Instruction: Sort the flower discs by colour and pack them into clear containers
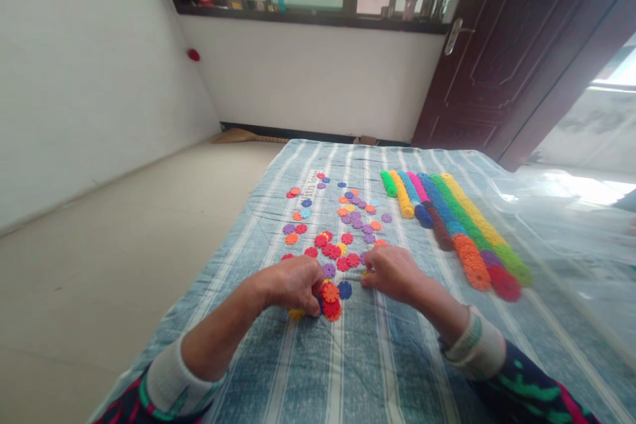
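Loose flower-shaped plastic discs with notched edges lie scattered on the striped cloth, among them a red disc (346, 238) and a purple disc (328, 270). My left hand (297, 281) is closed, thumb and fingers bent down at the near end of the scatter. Beside its fingertips sit an orange disc (330, 292) and a blue disc (344, 289); what it pinches is hidden. A yellow disc (297, 313) shows partly under this hand. At the right side of the scatter, my right hand (392, 271) is closed in a pinch, with a bit of yellow disc showing at its fingertips.
Discs sorted by colour lie in long overlapping rows at the right, including a green row (460, 212) and an orange row (471, 262). Farther right stands a blurred clear plastic container (561, 225). The striped cloth (268, 384) covers the table, whose left edge borders the floor.
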Demonstrator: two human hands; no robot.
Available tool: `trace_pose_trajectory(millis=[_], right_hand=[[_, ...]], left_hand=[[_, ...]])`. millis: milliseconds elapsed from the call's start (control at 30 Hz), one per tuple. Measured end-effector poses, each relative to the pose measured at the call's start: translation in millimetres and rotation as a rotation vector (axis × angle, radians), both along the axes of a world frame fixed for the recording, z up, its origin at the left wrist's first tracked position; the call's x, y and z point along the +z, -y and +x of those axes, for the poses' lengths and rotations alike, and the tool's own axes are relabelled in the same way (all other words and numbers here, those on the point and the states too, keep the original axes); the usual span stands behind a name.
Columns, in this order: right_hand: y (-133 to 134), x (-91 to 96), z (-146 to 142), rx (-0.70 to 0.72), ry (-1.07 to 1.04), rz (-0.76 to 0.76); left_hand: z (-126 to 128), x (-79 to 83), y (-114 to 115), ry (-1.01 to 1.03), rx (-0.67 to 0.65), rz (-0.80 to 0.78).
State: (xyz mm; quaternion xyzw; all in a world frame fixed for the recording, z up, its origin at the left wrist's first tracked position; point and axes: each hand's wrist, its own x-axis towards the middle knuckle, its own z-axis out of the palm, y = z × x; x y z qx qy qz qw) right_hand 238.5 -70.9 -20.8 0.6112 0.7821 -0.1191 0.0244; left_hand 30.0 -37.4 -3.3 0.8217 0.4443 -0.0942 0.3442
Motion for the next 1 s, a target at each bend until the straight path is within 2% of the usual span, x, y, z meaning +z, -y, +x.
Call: trace_pose_trajectory(millis=[67,233,333,433,533,633,700,767,900,1000], right_hand=[[1.9,1.5,-3.7,0.008,-0.036,0.023],[4.2,-5.8,-25.0,0.189,-0.054,0.002],[1.5,-13.8,-29.3,0.191,-0.089,0.017],[-2.6,-18.9,-25.1,0.141,-0.201,0.020],[-6.9,-20.0,-20.4,0.048,-0.405,0.000],[-12.6,-20.8,-21.3,-0.084,-0.799,-0.105],[-17.8,-22.5,-24.9,-0.162,-1.072,-0.190],[-23.5,-25.0,-29.3,-0.208,-1.244,-0.219],[-32.5,-31.1,-34.4,-0.234,-1.355,-0.241],[-36.9,-36.1,-32.8,-0.225,-1.333,-0.222]], left_hand=[[1.9,1.8,2.1,-0.023,-0.011,0.030],[1.5,-0.1,2.2,-0.054,-0.052,-0.001],[-5.1,-0.4,-3.9,0.000,-0.044,-0.053],[-15.3,2.8,-13.7,0.096,-0.026,-0.099],[-22.7,5.2,-22.2,0.243,0.109,-0.108],[-20.8,2.0,-24.8,0.383,0.298,-0.122],[-14.7,-2.5,-23.6,0.465,0.340,-0.154],[-7.5,-6.7,-21.9,0.532,0.348,-0.198],[2.3,-10.2,-23.8,0.645,0.395,-0.227],[5.2,-9.7,-29.9,0.657,0.351,-0.251]])
